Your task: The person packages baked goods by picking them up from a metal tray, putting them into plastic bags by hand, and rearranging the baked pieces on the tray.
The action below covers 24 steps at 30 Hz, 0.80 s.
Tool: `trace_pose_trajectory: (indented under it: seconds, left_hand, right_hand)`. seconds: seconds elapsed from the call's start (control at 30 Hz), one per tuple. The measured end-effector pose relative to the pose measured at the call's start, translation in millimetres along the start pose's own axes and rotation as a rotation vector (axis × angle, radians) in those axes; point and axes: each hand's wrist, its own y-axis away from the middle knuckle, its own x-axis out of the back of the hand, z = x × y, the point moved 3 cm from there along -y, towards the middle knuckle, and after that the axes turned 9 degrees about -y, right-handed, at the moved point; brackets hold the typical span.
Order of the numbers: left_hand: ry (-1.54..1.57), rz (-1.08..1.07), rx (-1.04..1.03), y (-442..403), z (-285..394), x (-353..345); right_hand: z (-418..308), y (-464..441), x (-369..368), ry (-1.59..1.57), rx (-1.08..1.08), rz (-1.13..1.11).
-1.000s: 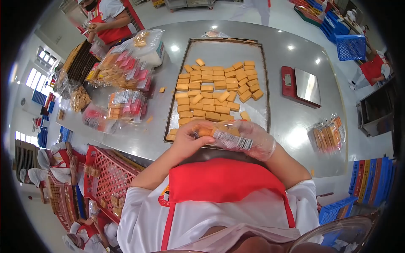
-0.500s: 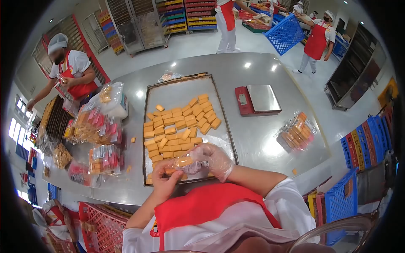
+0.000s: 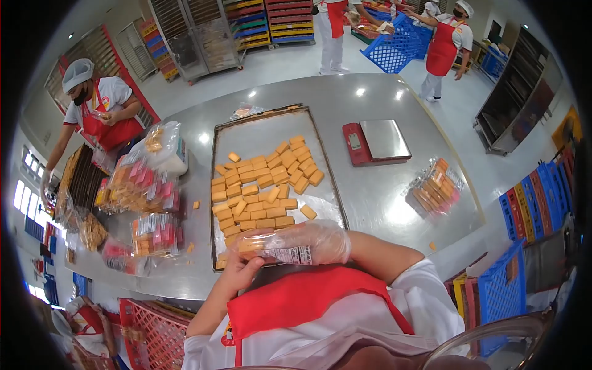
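Note:
My left hand (image 3: 242, 271) is closed on the lower end of a clear plastic bag (image 3: 291, 254) with a printed label, its thumb in front. Inside that end shows a golden rectangular cake piece (image 3: 251, 245). My right hand (image 3: 327, 242), in a clear plastic glove, reaches toward the left hand along the bag and seems to be partly inside it; its fingertips are hidden. Beyond both hands lies a metal baking tray (image 3: 325, 160) with many small golden cake pieces (image 3: 265, 179) in rows. One loose piece (image 3: 308, 211) lies apart at their right.
A red scale (image 3: 356, 145) with a steel plate stands right of the tray. Filled packs (image 3: 435, 188) lie at the right, and more packs (image 3: 154, 234) are piled at the left. A co-worker (image 3: 102, 105) stands at the left edge. Crates (image 3: 502, 290) stand at the lower right.
My right hand has moved left and straightened along the bag, and the label now faces up. A loose cake piece now shows on the tray's right part. Co-workers in the background have shifted.

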Motion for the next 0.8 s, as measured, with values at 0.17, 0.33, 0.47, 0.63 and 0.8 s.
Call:
trace_pose_trajectory:
  seconds: [0.17, 0.33, 0.47, 0.63, 0.8]
  left_hand:
    - [-0.303, -0.013, 0.195, 4, -6, 18]
    - [-0.169, 0.131, 0.432, 4, -28, 22]
    - [-0.055, 0.086, 0.273, -7, -11, 9]
    - [0.082, 0.193, 0.331, -6, -6, 8]
    - [0.055, 0.105, 0.391, -1, -22, 14]
  right_hand:
    - [32, 9, 3, -0.126, -0.311, 0.074]
    - [-2, -8, 1, 0.517, -0.103, 0.001]
    - [-5, -5, 0, 0.199, -0.312, 0.15]
    - [-2, -10, -7, 0.384, -0.138, 0.102]
    - [12, 0, -10, 0.165, -0.247, 0.168]
